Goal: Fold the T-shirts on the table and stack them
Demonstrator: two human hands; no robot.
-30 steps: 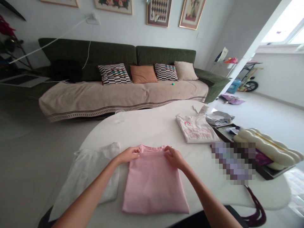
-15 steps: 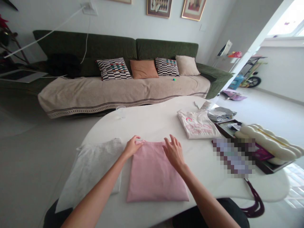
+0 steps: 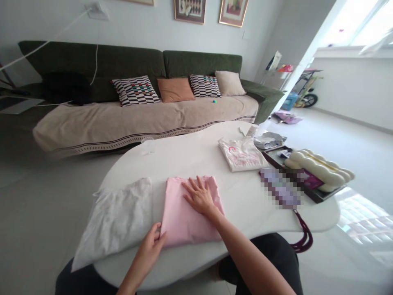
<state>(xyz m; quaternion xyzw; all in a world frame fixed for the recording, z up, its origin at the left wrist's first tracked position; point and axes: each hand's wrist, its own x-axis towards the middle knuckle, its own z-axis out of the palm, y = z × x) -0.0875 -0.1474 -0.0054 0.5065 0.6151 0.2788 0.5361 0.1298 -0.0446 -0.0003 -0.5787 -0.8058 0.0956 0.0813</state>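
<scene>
A folded pink garment [image 3: 184, 227] lies on the white table in front of me, its near edge close to the table's front. My right hand [image 3: 199, 196] rests on its upper part with the palm down and the fingers spread. At its lower left corner, my left hand [image 3: 152, 241] pinches the edge between thumb and fingers. To the left lies a light grey garment [image 3: 119, 219], partly hanging over the table's edge. A folded white shirt with a pink print [image 3: 244, 155] sits farther back on the right.
On the table's right are a dark tray [image 3: 322, 196] holding a puffy cream case [image 3: 319, 168], a blurred purple item [image 3: 281, 188] with a dark strap [image 3: 303, 233], and a silvery bag [image 3: 270, 140]. A green sofa [image 3: 132, 61] with cushions stands behind the table [image 3: 181, 153].
My left hand has moved from the pink garment's top left corner down to its lower left corner. My right hand has slid inward and flattened on the cloth. The view has shifted right.
</scene>
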